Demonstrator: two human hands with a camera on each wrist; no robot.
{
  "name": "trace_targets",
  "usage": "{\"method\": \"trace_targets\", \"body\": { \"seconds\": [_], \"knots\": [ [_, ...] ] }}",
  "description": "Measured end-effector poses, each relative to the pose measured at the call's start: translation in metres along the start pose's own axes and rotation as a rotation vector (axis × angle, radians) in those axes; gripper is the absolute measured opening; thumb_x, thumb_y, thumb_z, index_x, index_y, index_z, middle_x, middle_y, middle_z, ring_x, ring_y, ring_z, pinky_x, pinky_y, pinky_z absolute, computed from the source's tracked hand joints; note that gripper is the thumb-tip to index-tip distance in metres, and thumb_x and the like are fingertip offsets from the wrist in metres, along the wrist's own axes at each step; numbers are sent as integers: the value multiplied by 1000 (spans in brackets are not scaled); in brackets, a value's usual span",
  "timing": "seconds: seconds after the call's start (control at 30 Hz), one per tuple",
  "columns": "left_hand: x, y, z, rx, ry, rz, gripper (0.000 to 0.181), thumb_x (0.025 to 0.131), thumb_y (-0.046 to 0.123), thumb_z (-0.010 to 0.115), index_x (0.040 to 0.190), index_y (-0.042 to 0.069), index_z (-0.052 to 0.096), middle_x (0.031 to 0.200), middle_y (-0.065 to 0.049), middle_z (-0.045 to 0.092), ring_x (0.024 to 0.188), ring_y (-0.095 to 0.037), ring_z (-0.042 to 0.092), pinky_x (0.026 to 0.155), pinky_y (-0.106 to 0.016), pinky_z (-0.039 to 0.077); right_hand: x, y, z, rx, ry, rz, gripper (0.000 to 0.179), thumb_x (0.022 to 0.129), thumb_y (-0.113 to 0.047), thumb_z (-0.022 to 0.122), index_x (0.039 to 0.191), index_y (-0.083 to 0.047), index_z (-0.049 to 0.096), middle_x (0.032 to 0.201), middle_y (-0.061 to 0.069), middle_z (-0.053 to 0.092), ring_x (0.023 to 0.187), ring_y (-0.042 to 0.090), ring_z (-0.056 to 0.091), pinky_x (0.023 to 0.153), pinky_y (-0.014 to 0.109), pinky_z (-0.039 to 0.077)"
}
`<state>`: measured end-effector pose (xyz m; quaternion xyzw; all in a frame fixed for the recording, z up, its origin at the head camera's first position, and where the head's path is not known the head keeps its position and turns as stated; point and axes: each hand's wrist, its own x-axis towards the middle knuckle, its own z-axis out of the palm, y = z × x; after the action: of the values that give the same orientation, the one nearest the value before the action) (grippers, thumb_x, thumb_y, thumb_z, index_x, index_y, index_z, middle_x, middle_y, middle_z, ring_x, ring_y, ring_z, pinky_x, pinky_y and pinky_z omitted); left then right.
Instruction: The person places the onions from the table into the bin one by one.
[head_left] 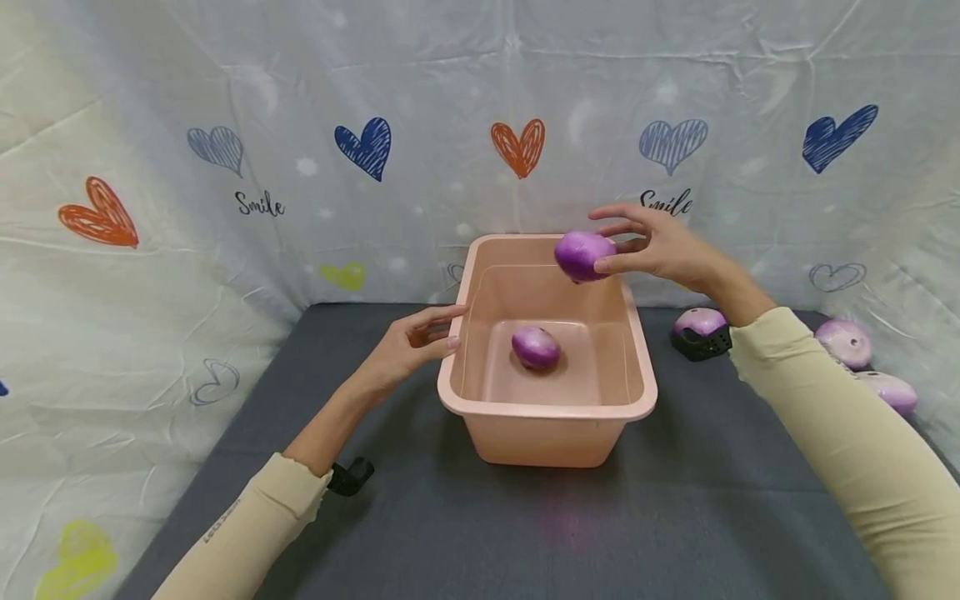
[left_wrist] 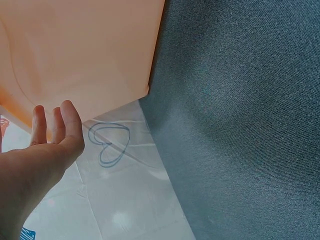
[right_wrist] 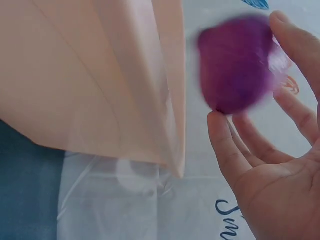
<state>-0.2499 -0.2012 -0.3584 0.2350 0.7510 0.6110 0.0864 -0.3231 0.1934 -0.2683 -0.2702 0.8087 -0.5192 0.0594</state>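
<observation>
Upper right of centre: my right grip (head_left: 660,246), partly closed, pinches a purple item (head_left: 581,253) at its fingertips, near the bin's (head_left: 547,410) upper-right corner. My left grip (head_left: 414,340), fingers loose, touches its left rim.

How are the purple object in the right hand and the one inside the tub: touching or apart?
Apart: the head view plainly shows bare tub wall between the held object and the lower object.

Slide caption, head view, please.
Right hand holds a shiny purple rounded object near a peach rectangular plastic tub; left hand at its rim.
</observation>
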Motion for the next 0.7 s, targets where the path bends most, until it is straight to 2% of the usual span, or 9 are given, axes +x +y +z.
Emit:
{"method": "trace_targets", "body": {
  "seconds": [0.13,0.23,0.4,0.57,0.7],
  "knots": [
    [0,1,0,-2,3,-2,55,99,15,69,151,11,51,150,-9,49,134,-29,49,107,-48,43,-3,3,-3,23,17,-41,60,90,-3,78,145,-7,54,137,18,57,119,35,61,94,38,53],
    [1,0,0,1,2,-1,55,99,15,69,151,11,51,150,-9,49,134,-29,49,107,-48,42,-9,5,-7,-10,52,-47,51,91,-6,78,138,-4,59,133,20,60,117,33,63,91,32,54],
    [1,0,-1,4,6,0,55,99,15,69,151,12,51,150,-9,49,135,-30,48,107,-49,42,-26,13,-17,-74,89,-17,42,93,-9,76,132,-2,62,130,19,62,115,29,63,90,28,54],
    [1,0,-1,4,7,-2,55,99,16,69,151,11,51,151,-9,48,135,-32,48,107,-50,42,-48,27,-28,-65,122,32,39,94,-7,75,130,0,63,126,13,64,108,21,67,86,29,56],
    [0,0,0,9,3,-7,55,99,16,69,151,11,51,150,-10,48,134,-33,49,107,-49,43,-66,40,-38,-69,145,83,39,96,-7,73,132,2,61,126,16,63,105,16,67,84,29,57]
  ]
}}
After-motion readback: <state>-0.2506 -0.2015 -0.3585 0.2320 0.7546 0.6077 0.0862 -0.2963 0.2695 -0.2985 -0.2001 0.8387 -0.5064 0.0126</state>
